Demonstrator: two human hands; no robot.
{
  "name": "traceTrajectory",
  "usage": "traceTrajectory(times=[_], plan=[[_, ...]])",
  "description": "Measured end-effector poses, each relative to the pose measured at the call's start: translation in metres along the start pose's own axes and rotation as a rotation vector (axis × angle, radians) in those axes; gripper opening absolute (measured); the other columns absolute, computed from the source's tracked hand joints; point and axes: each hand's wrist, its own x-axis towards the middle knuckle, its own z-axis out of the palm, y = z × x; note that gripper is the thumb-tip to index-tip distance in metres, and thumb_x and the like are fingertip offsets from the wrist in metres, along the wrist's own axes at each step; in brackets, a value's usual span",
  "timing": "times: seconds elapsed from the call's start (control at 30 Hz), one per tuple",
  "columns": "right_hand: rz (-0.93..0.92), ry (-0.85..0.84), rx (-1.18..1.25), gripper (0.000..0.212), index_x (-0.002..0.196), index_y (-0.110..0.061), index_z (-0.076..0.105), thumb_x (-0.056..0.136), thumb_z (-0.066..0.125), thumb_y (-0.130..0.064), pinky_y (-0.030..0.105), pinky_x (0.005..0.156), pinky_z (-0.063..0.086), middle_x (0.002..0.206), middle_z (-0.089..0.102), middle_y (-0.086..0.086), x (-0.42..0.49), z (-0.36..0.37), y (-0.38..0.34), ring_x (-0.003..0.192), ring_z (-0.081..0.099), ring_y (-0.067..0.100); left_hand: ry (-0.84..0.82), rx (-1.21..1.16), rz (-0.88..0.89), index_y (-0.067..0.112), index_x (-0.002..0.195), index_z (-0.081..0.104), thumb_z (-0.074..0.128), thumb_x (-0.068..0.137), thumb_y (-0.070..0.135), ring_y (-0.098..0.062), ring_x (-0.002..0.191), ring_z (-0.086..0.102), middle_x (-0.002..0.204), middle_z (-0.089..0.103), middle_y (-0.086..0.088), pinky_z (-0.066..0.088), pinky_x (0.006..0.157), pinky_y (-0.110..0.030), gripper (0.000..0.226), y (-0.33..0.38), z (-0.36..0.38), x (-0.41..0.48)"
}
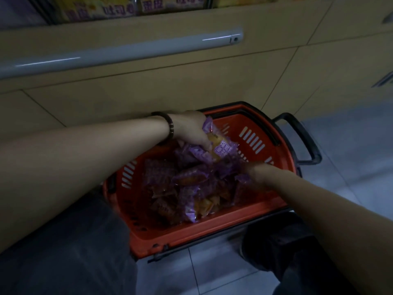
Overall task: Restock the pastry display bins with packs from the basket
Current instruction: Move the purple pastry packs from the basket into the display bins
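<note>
Pastry packs (223, 149) clutched in left hand (190, 129), right hand (258, 173) blurred

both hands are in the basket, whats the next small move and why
Probably close the right hand on a pack from the pile in the red basket, then lift. The left hand grips a bunch of purple packs above the pile, while the right is down among the packs, too blurred to show a grip. The display bins sit up above.
</note>
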Motion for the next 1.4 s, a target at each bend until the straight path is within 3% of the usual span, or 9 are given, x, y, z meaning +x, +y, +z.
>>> traceTrajectory(times=[0.17, 0.4, 0.6, 0.77, 0.87, 1.07, 1.13, 1.23, 1.4], plan=[[0.015, 0.040, -0.113, 0.056, 0.135, -0.022, 0.065, 0.094, 0.065, -0.059, 0.033, 0.095, 0.052, 0.132, 0.069, 0.015, -0.005, -0.004, -0.003, 0.121, 0.067, 0.031, -0.020, -0.191, -0.085, 0.004, 0.087, 0.076, 0.089, 0.081, 0.030, -0.018, 0.060, 0.075, 0.068, 0.073, -0.001, 0.067, 0.063, -0.044, 0.029, -0.008, 0.003, -0.021], [-0.048, -0.007, -0.076, 0.051, 0.133, -0.022, 0.067, 0.093, 0.069, -0.054, 0.031, 0.097, 0.051, 0.132, 0.068, 0.009, -0.022, -0.056, -0.014, 0.120, 0.064, 0.030, -0.124, -0.282, -0.146, 0.003, 0.110, 0.077, 0.082, 0.089, 0.027, -0.023, 0.070, 0.075, 0.080, 0.075, -0.004, 0.066, 0.065, -0.039, 0.033, -0.019, -0.005, -0.023], [0.016, 0.344, 0.181, 0.036, 0.106, -0.018, 0.059, 0.097, 0.064, -0.053, 0.030, 0.075, 0.037, 0.107, 0.065, 0.010, -0.049, -0.118, -0.022, 0.107, 0.063, 0.033, -0.147, -0.446, -0.220, 0.015, 0.123, 0.073, 0.070, 0.099, 0.032, -0.019, 0.087, 0.074, 0.110, 0.078, -0.005, 0.064, 0.084, -0.036, 0.029, -0.023, -0.016, -0.025], [0.047, 0.726, 0.618, 0.027, 0.100, -0.019, 0.059, 0.098, 0.061, -0.045, 0.033, 0.070, 0.041, 0.096, 0.070, 0.008, -0.056, -0.114, -0.043, 0.093, 0.066, 0.033, -0.022, -0.821, -0.215, 0.026, 0.117, 0.066, 0.062, 0.105, 0.036, -0.010, 0.088, 0.064, 0.107, 0.074, 0.006, 0.060, 0.096, -0.045, 0.016, -0.012, -0.009, -0.026], [-0.032, 0.776, 0.860, 0.036, 0.100, -0.018, 0.067, 0.098, 0.061, -0.053, 0.042, 0.072, 0.056, 0.088, 0.075, 0.002, -0.058, -0.101, -0.066, 0.084, 0.071, 0.025, -0.031, -1.149, -0.209, 0.022, 0.104, 0.066, 0.056, 0.108, 0.041, -0.017, 0.085, 0.065, 0.090, 0.075, 0.006, 0.055, 0.103, -0.053, 0.022, 0.007, -0.002, -0.027], [-0.128, 0.808, 0.876, 0.008, 0.092, -0.029, 0.070, 0.085, 0.073, -0.031, 0.027, 0.085, 0.043, 0.108, 0.063, -0.005, -0.059, -0.081, -0.085, 0.100, 0.060, 0.012, -0.110, -1.407, -0.095, 0.023, 0.096, 0.077, 0.063, 0.078, 0.080, -0.020, 0.081, 0.072, 0.095, 0.075, -0.004, 0.059, 0.091, -0.042, 0.061, 0.010, -0.001, -0.026], [-0.124, 0.823, 0.920, 0.014, 0.093, -0.030, 0.071, 0.082, 0.072, -0.021, 0.027, 0.087, 0.045, 0.108, 0.064, -0.011, -0.066, -0.074, -0.091, 0.101, 0.060, 0.009, -0.095, -1.353, -0.047, 0.023, 0.098, 0.076, 0.075, 0.083, 0.063, -0.019, 0.083, 0.070, 0.100, 0.072, -0.005, 0.054, 0.097, -0.041, 0.043, 0.009, 0.003, -0.026], [-0.095, 0.824, 1.026, 0.019, 0.097, -0.030, 0.069, 0.082, 0.069, -0.018, 0.029, 0.080, 0.052, 0.100, 0.072, -0.012, -0.071, -0.073, -0.096, 0.090, 0.066, 0.004, -0.002, -1.293, -0.118, 0.021, 0.091, 0.073, 0.072, 0.097, 0.032, -0.012, 0.069, 0.069, 0.086, 0.073, 0.000, 0.058, 0.072, -0.027, 0.013, 0.005, 0.007, -0.020], [0.149, 0.827, 1.099, 0.047, 0.116, -0.024, 0.059, 0.078, 0.084, -0.034, 0.040, 0.085, 0.059, 0.109, 0.068, -0.007, -0.068, -0.091, -0.064, 0.097, 0.067, 0.013, 0.034, -1.306, -0.159, 0.020, 0.085, 0.069, 0.062, 0.099, 0.020, -0.009, 0.058, 0.070, 0.072, 0.074, 0.004, 0.055, 0.052, -0.018, 0.016, -0.003, 0.003, -0.016]])
